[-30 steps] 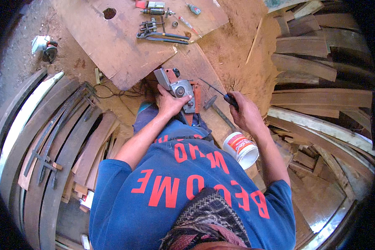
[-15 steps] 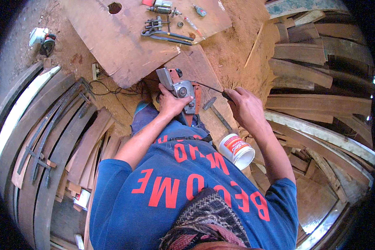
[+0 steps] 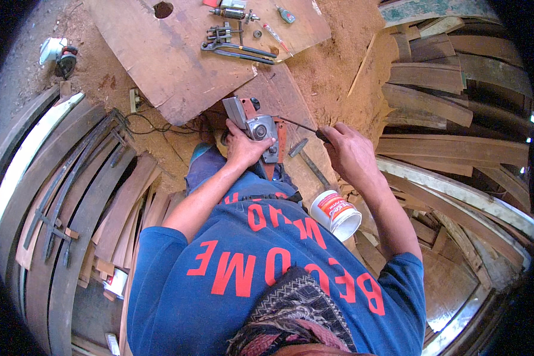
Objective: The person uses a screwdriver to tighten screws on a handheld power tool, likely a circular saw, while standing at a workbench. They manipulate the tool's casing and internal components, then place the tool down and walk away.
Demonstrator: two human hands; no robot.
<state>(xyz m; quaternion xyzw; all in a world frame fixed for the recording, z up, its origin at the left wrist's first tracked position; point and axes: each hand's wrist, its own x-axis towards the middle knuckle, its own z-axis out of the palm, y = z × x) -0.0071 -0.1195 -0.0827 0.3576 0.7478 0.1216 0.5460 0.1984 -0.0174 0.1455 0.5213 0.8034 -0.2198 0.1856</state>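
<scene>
An orange and grey power tool, by its shape an electric planer [image 3: 261, 129], rests at my lap. My left hand [image 3: 243, 146] is closed around its lower left side, the thumb lying across the grey housing. In my right hand [image 3: 351, 153] is a screwdriver [image 3: 301, 124], gripped by its dark handle. Its long thin shaft points left, and the tip meets the planer's upper right side; what it touches there is too small to tell. A hammer [image 3: 310, 163] lies on the board between the planer and my right forearm.
A white bucket [image 3: 345, 224] is tipped beside my right hip. On the plywood sheet [image 3: 178, 71] ahead are long-handled pliers [image 3: 237, 52], a motor armature [image 3: 228, 13] and a tester screwdriver [image 3: 274, 37]. Curved planks [image 3: 89, 196] with clamps stand left; stacked timber [image 3: 451, 148] fills the right.
Both hands stay nearly where they were, with the screwdriver still against the planer. The view has shifted very slightly.
</scene>
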